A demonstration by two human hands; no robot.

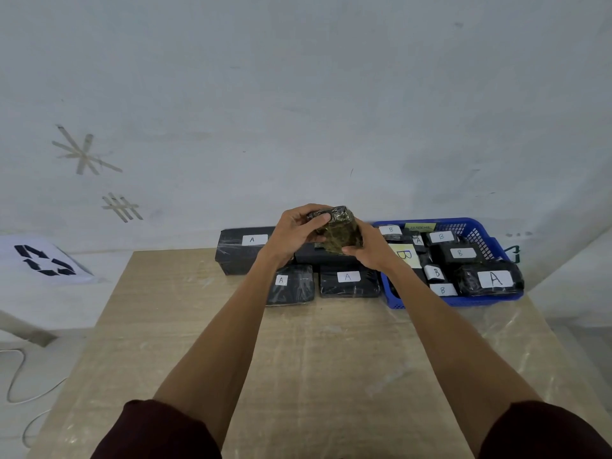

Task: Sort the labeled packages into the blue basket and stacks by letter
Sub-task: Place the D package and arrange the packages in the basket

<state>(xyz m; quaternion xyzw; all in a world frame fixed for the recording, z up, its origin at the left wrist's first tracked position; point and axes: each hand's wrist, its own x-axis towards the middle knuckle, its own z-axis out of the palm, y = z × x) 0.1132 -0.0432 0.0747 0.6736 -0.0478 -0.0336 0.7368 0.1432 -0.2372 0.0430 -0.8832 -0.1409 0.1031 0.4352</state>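
Holding one wrapped package (337, 231) up in the air with both hands, above the back of the table. The left hand (299, 226) is curled over its top end and the right hand (364, 248) is cupped under the lower corner, both closed on it. No label shows on the side facing the camera, so I can't tell its letter.

Progress looks partial to me. Three black packages marked A sit by the wall: a long one (245, 250) at the back and two smaller ones (291, 283) (349, 280) in front. The blue basket (477, 226) just to their right is a mix, mostly B labels, but a big A package (490, 279) and a smaller A still lie in it.

The table (298, 359) is pale wood grain, scuffed. Behind it is a plain whitish wall with tape marks (84, 154), a recycling-sign sheet (43, 260) on the left and a white cable (16, 376) on the floor.
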